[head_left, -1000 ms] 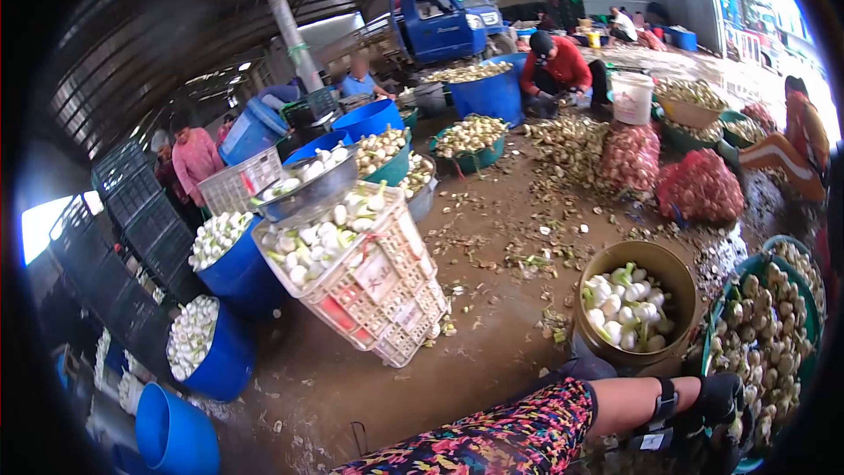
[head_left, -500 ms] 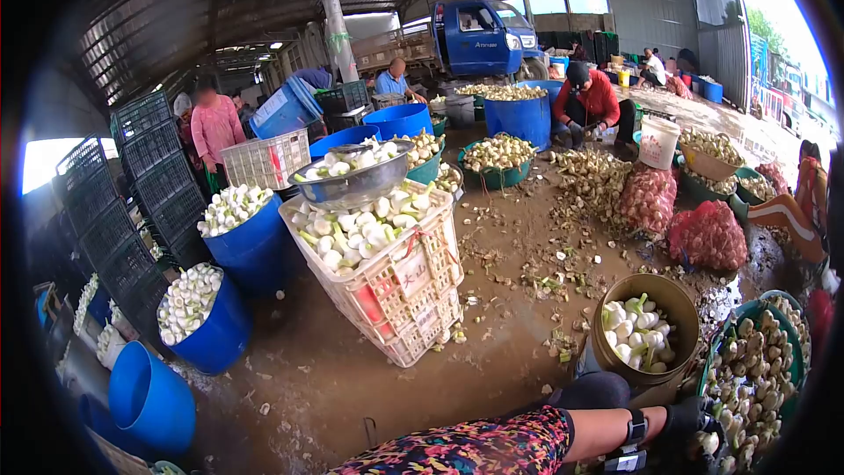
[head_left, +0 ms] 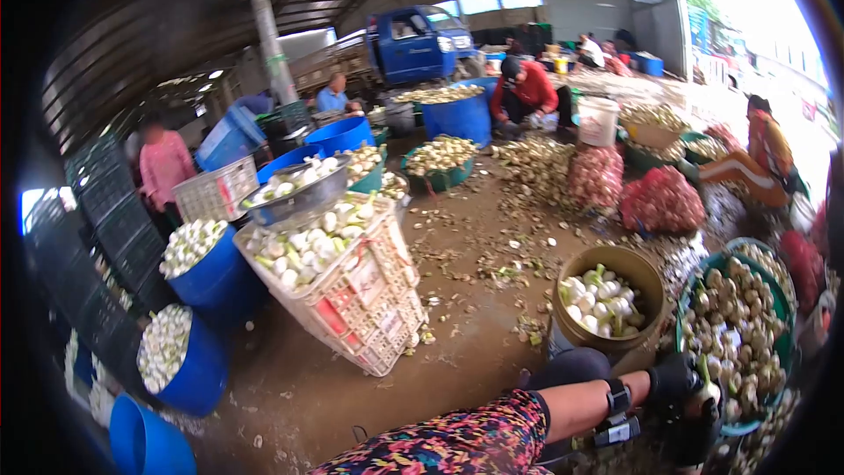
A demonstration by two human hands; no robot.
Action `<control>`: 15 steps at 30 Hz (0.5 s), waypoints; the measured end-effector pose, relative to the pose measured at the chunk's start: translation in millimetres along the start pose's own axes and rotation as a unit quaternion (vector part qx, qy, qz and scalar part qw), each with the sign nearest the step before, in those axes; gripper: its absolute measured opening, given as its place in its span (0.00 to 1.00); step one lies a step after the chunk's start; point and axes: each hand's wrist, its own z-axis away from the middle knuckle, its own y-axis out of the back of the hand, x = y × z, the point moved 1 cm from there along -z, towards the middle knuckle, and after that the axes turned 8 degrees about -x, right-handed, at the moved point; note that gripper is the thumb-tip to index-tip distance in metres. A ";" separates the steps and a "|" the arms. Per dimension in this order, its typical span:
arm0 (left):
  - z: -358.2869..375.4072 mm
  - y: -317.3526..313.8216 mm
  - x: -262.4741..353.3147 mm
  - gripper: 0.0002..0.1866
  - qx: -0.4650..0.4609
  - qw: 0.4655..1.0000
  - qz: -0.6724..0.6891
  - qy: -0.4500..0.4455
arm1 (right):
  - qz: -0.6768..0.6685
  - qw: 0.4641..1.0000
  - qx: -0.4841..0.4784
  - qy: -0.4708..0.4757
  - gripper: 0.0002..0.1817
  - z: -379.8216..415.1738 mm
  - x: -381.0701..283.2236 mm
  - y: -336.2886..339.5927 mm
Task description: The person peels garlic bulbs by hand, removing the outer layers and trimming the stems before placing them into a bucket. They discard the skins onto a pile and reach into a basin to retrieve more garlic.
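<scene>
My left hand (head_left: 674, 378), in a black glove with a strap on the wrist, reaches in from the floral sleeve at the lower right. It is closed on a white garlic bulb (head_left: 709, 393) with a green stem. Just below it is my right hand (head_left: 693, 436), also dark-gloved; its fingers blend into shadow. Beside both hands a green basket (head_left: 785, 321) holds many untrimmed garlic bulbs (head_left: 734, 334). Above my left forearm stands a tan bucket (head_left: 651, 275) of peeled white bulbs (head_left: 602, 302).
A white crate (head_left: 369, 299) carries a metal bowl (head_left: 303, 198) of garlic. Blue tubs (head_left: 207, 365) stand at the left, near dark stacked crates (head_left: 123, 220). Red net sacks (head_left: 659, 202), peelings, several people and a blue truck (head_left: 413, 48) are farther back.
The view has turned to the right, so the surroundings sit farther left. The bulb at my left hand now shows more clearly, with its green stem upward.
</scene>
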 end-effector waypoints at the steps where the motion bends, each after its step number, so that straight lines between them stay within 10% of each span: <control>1: 1.4 0.7 4.4 0.05 -0.020 0.997 0.059 0.052 | 0.060 0.994 0.040 0.084 0.23 -4.1 -1.6 -21.1; 9: -16.3 -6.7 13.9 0.12 -0.077 0.989 0.102 0.076 | 0.332 0.913 0.147 0.184 0.33 -4.7 -8.5 14.6; 15: -34.2 -7.3 2.2 0.10 -0.169 0.965 0.178 0.088 | 0.277 0.924 0.182 0.189 0.37 -3.5 -9.7 13.7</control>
